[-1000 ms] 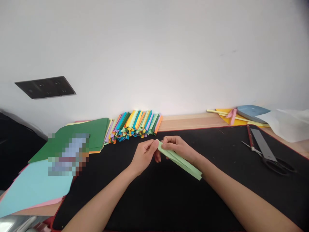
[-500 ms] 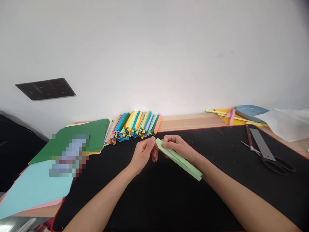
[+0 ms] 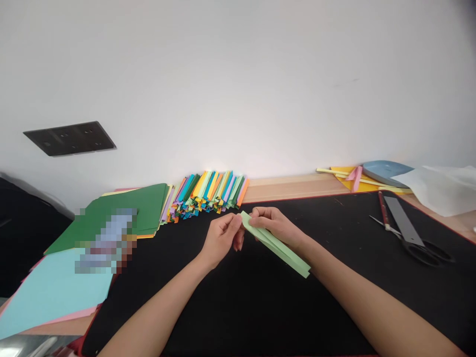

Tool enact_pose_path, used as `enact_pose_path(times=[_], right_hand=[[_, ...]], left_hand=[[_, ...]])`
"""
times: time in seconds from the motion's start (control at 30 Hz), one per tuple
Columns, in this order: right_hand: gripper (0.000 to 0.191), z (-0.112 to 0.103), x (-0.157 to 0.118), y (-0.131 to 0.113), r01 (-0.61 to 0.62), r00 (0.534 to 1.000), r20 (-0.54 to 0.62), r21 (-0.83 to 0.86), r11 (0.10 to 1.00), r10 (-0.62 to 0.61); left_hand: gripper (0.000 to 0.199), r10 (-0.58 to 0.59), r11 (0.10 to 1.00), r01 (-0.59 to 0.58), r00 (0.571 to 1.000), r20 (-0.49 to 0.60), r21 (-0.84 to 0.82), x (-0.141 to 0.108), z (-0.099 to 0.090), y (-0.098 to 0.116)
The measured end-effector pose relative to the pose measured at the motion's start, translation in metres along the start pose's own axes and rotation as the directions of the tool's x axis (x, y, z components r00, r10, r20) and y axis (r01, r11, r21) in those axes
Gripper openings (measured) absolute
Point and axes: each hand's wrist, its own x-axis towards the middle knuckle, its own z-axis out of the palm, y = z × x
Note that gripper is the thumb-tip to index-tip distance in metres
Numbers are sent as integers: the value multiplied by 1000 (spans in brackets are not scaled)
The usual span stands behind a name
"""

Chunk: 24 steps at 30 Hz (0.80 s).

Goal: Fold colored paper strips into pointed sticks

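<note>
A light green folded paper strip (image 3: 284, 250) is held above the black mat, slanting down to the right. My right hand (image 3: 273, 225) pinches it near its upper end, thumb on top. At that end's left corner, my left hand (image 3: 222, 237) has thumb and forefinger pressed together against the paper. The strip's lower end hangs loose, its folded layers slightly apart. Behind the hands lies a pile of folded paper strips (image 3: 208, 193) in many colours, against the wall.
Coloured paper sheets (image 3: 148, 208) are stacked at the left, partly under a blurred patch. On the right of the black mat (image 3: 238, 317) lie scissors (image 3: 420, 250), a metal ruler (image 3: 403, 220) and a red-handled knife (image 3: 383, 208). A blue tray (image 3: 386, 171) and paper scraps sit at the back right.
Very little differs. My left fingertips have shifted slightly at the strip's upper corner; both hands and the strip stay in almost the same place.
</note>
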Motion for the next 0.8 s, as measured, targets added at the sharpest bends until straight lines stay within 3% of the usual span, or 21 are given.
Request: enact_pose_path(times=[0.33, 0.53, 0.8], right_hand=[[22, -4, 2, -1, -31, 997, -65, 4, 999, 32], [23, -7, 4, 2, 4, 999, -47, -42, 999, -6], [27, -4, -2, -7, -30, 999, -10, 36, 999, 30]], left_hand=[[28, -21, 1000, 21, 1000, 20, -1, 2, -5, 0], [30, -65, 998, 65, 996, 68, 4, 3, -5, -1], [31, -57, 998, 59, 997, 53, -25, 6, -8, 2]])
